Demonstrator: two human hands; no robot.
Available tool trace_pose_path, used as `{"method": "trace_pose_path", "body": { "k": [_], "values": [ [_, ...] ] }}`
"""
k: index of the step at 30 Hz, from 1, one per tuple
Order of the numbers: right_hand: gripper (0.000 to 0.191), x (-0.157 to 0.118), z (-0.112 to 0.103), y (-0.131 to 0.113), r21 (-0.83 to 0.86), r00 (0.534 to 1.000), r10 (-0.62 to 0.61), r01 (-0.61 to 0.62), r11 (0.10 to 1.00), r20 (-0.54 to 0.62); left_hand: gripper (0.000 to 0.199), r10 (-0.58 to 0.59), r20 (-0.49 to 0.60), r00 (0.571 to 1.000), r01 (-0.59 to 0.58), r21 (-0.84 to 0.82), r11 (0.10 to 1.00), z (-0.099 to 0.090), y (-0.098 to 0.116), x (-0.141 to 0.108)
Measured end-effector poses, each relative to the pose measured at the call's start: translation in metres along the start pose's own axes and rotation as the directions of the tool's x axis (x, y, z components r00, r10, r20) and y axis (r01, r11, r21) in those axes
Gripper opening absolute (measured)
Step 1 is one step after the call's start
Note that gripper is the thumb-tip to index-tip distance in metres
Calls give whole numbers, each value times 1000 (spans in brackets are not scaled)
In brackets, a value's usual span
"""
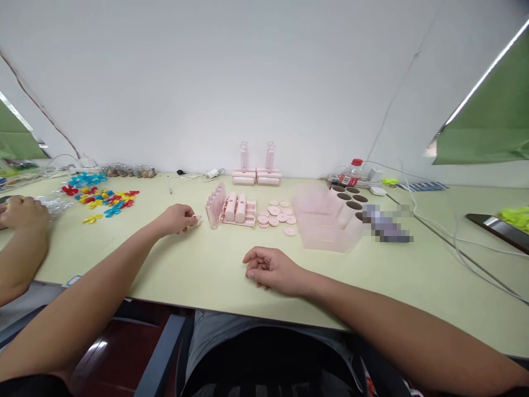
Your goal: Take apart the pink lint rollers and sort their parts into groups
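Note:
My left hand [177, 219] reaches out over the table with thumb and fingers pinched on a small pale pink piece [199, 219], whose exact kind is too small to tell. Just right of it stands a row of clear pink tubes [215, 205]. Beside them, a pink rack [250, 214] carries two pink cylinders [235, 208]. Thin pink discs [273, 211] with centre holes lie further right, loosely spread. My right hand [273, 268] rests on the table nearer to me, fingers loosely curled and apart from the thumb, with nothing visible in it.
Two assembled pink stands [256, 176] are against the wall. A translucent pink box [326, 234], open brown-mouthed cylinders [351, 198] and a red-capped bottle [351, 172] are at right. Coloured propellers [103, 198] lie at left, near another person's hand [25, 212]. White cables [433, 220] cross the right side.

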State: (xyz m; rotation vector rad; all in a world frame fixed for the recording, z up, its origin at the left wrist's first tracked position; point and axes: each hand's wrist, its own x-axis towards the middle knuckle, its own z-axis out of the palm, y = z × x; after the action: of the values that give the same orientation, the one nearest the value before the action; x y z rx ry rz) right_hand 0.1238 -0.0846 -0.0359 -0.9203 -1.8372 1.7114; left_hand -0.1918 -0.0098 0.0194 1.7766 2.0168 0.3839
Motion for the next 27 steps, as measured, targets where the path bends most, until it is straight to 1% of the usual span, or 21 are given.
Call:
{"method": "trace_pose_path", "body": {
  "k": [3,5,8,10,12,14,16,18,20,21,24,27],
  "values": [
    [26,-1,0,-1,4,1000,8,-8,1000,-5,23,45,-49,998,-43,35,998,10,6,23],
    [24,-1,0,0,7,1000,5,-5,1000,0,21,53,-73,996,-49,52,997,15,9,34],
    [24,-2,-1,1,4,1000,-4,4,1000,5,24,13,-56,998,-9,67,998,12,12,39],
    [25,-2,-1,1,7,1000,-9,9,1000,6,33,-36,-64,997,42,95,995,3,16,33],
    [26,-2,-1,1,7,1000,-5,5,1000,12,34,-55,-137,989,71,119,990,-7,23,21],
    [26,-2,-1,0,5,1000,8,-8,1000,19,31,-18,-246,969,47,112,993,-15,33,6],
    [26,-2,-1,-1,5,1000,17,-17,1000,22,42,25,-302,953,8,108,994,-17,46,-7],
    [25,-1,-1,-1,9,1000,13,-13,1000,18,56,46,-270,962,-6,147,989,-14,57,-15],
    [26,-1,-1,-1,14,1000,4,-5,1000,16,69,44,-188,981,-7,194,981,-7,63,-17],
    [26,-2,-1,-1,16,1000,1,-1,1000,16,72,41,-150,988,-9,207,978,-3,65,-16],
    [26,-2,-1,-1,16,1000,-2,2,1000,25,69,49,-93,994,-26,227,973,5,65,-11],
    [24,-2,-1,-2,11,1000,5,-6,1000,31,64,60,-101,993,-31,263,964,8,63,-6]
  ]
}}
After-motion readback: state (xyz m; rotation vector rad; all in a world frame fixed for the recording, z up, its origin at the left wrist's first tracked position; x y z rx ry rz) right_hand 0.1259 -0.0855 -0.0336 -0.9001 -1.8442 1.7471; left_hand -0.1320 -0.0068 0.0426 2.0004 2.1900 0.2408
